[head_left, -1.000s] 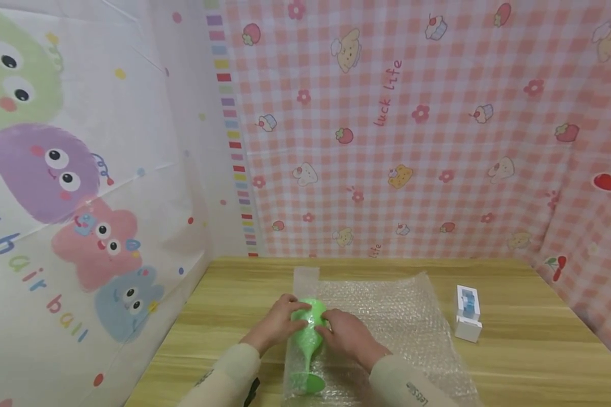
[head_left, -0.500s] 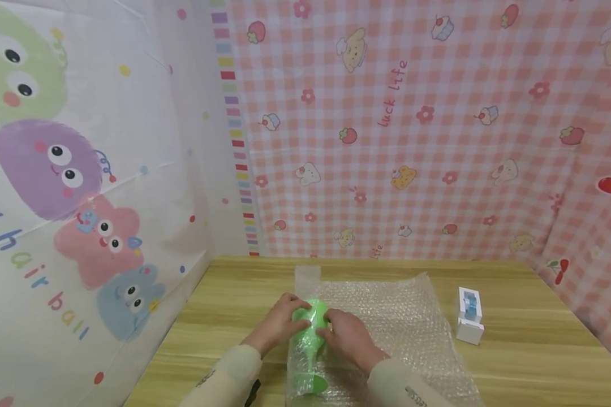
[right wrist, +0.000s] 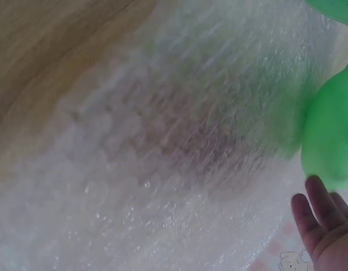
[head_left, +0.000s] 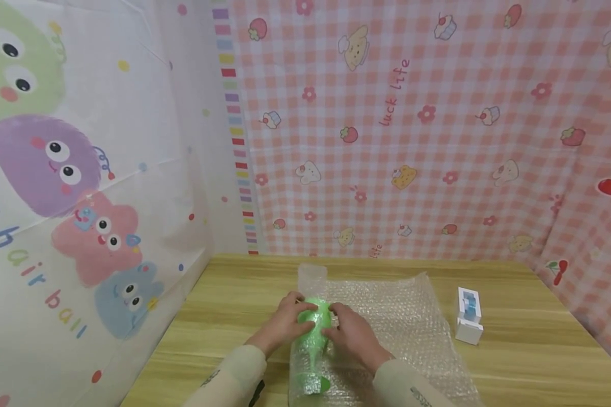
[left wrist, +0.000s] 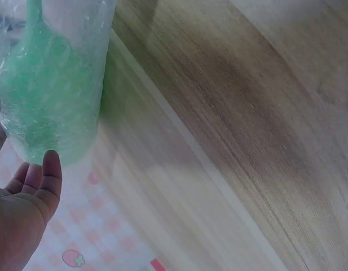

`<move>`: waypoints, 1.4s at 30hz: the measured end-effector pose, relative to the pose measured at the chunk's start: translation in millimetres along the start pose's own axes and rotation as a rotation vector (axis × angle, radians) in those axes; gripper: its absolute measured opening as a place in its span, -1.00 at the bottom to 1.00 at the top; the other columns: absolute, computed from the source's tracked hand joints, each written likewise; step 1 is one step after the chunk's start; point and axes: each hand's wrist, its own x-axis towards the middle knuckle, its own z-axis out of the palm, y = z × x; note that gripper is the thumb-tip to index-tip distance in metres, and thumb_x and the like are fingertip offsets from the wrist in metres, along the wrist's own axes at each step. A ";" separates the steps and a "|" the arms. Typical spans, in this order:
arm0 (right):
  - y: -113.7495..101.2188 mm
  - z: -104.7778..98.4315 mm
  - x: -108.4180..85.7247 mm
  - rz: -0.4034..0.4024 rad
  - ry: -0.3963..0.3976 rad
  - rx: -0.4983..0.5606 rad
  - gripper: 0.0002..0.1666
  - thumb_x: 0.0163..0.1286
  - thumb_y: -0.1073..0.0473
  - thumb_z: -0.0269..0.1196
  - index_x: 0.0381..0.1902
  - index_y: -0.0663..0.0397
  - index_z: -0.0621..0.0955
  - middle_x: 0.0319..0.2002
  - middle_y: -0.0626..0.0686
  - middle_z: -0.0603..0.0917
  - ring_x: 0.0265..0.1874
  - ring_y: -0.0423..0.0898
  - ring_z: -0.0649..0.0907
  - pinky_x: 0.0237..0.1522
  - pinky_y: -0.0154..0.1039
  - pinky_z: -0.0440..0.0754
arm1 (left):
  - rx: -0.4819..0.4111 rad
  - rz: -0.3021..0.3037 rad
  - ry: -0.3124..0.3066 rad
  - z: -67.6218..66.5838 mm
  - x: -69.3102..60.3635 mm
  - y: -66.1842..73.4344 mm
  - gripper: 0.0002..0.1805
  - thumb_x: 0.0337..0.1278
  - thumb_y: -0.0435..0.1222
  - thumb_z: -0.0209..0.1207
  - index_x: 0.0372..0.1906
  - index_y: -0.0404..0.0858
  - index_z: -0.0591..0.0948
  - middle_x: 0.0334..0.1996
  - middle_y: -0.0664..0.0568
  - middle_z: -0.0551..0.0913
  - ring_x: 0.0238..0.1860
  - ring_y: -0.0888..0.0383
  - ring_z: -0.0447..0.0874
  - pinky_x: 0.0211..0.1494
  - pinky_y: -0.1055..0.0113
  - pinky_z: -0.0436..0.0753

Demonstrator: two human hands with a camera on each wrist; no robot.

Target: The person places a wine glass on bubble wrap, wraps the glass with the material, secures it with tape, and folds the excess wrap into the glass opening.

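left grip [head_left: 284, 320] and right grip [head_left: 354, 337] clasp green goblet [head_left: 313, 340] over wood-grain table [head_left: 198, 333]; checked pink cloth [head_left: 427, 147] behind.

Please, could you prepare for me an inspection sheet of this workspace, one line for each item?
Surface: wood-grain table, with bubble wrap spread on it.
Job's things: green goblet lying on the bubble wrap, foot toward the person, partly covered by it.
Clutter: white holder with a blue part, right of the wrap; dark item beside the left sleeve, too hidden to identify.
Hands: left hand and right hand on opposite sides of the goblet's bowl.
Cables: nothing seen.
Surroundings: pink checked backdrop; white cartoon backdrop at left.
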 end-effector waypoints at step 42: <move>13.4 -5.6 -8.8 -0.178 0.070 -0.300 -0.53 0.15 0.19 0.48 0.03 0.17 0.65 -0.02 0.10 0.67 -0.11 0.03 0.70 -0.13 -0.05 0.70 | 0.093 0.077 -0.010 14.1 7.1 8.5 -0.52 0.24 -0.22 0.30 0.23 -0.28 0.56 0.15 -0.17 0.37 0.19 -0.12 0.30 0.18 -0.02 0.51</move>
